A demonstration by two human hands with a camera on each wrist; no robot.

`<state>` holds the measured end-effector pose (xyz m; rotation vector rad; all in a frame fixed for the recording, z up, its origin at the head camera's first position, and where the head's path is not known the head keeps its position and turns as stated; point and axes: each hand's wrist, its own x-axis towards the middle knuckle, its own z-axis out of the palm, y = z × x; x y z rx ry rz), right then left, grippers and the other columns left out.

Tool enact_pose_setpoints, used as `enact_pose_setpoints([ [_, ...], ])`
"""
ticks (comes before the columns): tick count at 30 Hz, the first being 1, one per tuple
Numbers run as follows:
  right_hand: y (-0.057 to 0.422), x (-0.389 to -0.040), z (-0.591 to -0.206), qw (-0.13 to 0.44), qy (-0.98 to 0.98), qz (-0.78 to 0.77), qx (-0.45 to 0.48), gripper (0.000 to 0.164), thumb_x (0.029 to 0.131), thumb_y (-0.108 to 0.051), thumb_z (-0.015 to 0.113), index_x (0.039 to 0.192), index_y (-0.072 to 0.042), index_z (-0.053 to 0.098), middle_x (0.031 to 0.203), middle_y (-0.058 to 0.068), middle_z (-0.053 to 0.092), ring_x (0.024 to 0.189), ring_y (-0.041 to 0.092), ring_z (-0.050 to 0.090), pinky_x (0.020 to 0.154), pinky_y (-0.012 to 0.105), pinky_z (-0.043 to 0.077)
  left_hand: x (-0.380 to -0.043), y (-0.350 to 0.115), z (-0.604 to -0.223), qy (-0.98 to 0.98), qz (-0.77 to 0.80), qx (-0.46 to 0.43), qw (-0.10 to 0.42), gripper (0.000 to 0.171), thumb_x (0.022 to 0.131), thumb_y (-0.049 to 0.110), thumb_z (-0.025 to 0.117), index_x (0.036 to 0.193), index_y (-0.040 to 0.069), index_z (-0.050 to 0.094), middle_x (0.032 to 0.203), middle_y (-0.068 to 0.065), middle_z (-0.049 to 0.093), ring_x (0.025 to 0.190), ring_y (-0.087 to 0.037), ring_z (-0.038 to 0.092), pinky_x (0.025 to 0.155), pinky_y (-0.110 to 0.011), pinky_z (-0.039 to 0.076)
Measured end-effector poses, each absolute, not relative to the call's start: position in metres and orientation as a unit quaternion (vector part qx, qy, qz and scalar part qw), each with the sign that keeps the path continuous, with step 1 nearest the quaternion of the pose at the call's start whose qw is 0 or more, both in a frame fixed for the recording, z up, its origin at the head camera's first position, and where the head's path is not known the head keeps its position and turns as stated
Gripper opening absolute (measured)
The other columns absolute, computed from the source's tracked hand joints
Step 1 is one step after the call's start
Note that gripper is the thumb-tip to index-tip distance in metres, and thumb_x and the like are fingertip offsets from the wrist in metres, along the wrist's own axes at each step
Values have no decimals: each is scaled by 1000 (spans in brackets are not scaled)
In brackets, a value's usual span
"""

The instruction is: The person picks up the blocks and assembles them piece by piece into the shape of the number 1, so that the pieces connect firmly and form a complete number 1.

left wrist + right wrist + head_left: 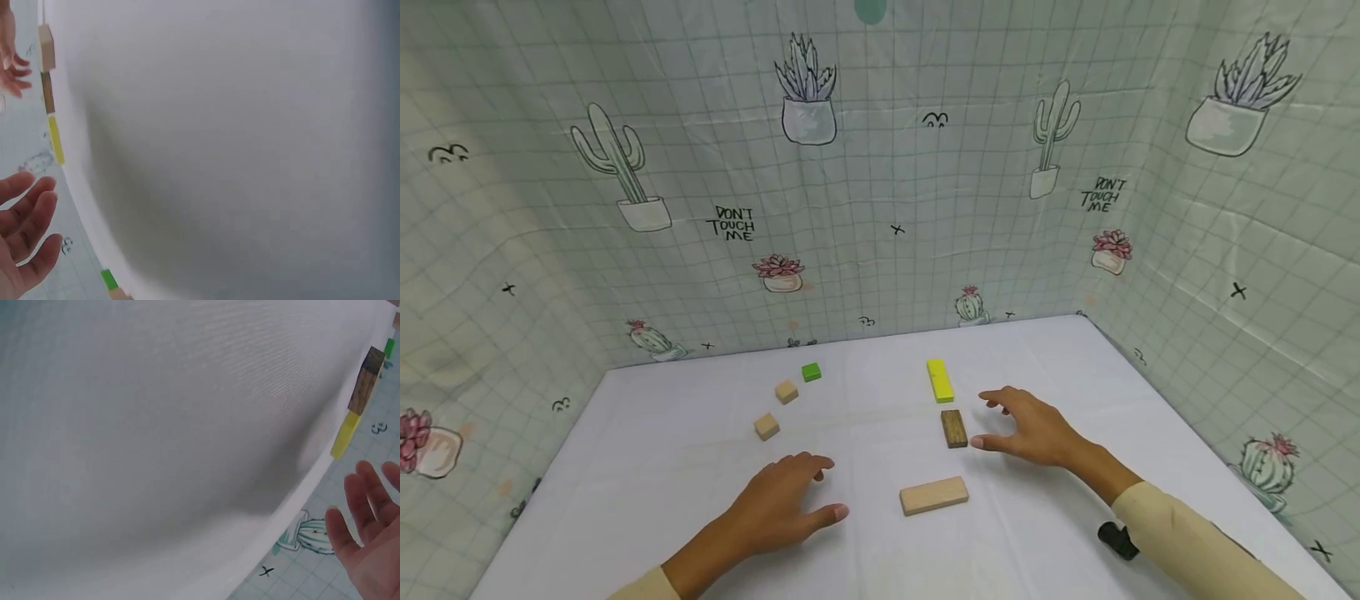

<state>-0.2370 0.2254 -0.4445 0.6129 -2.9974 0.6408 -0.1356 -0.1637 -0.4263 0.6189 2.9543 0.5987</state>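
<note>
My left hand hovers over the near left of the white table, fingers loosely bent and thumb apart, holding nothing. Up and to its left lies a small wooden cube. To its right is a light wooden block, long and flat. My right hand is held beside a dark brown wooden block, its thumb tip close to that block's right side and nothing in its grasp. Just beyond lies a yellow block. In the right wrist view the fingers are spread and relaxed.
A second wooden cube and a green block lie farther back on the left. Near the right sleeve is a small black object, partly covered by it. Printed fabric walls enclose the white table at the back and sides.
</note>
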Motion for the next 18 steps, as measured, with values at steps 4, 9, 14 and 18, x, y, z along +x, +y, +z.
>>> enact_pose_setpoints([
  [4, 224, -240, -445, 13, -958, 203, 204, 83, 80, -67, 71, 138, -10, 57, 129, 11, 63, 115, 30, 59, 93, 54, 50, -139, -149, -429, 949, 230, 210, 55, 64, 90, 62, 64, 131, 13, 61, 114, 2, 66, 102, -15, 61, 87, -42, 51],
  [9, 221, -244, -451, 20, -957, 203, 207, 84, 79, -69, 71, 137, -10, 59, 135, 13, 60, 124, 34, 54, 100, 60, 43, -142, -129, -434, 945, 232, 222, 55, 60, 90, 60, 65, 129, 14, 62, 114, 3, 66, 103, -15, 60, 87, -41, 52],
  [14, 215, -247, -455, 21, -957, 194, 215, 86, 77, -74, 69, 137, -12, 59, 136, 12, 60, 123, 33, 54, 100, 59, 43, -145, -113, -439, 948, 216, 231, 39, 58, 90, 59, 66, 127, 14, 64, 112, 3, 66, 103, -15, 59, 89, -43, 50],
  [18, 209, -248, -454, 14, -957, 191, 218, 86, 77, -74, 69, 137, -13, 59, 136, 12, 60, 123, 33, 54, 101, 59, 43, -146, -106, -439, 947, 211, 240, 29, 57, 90, 59, 65, 125, 14, 64, 110, 2, 66, 102, -15, 59, 88, -41, 49],
])
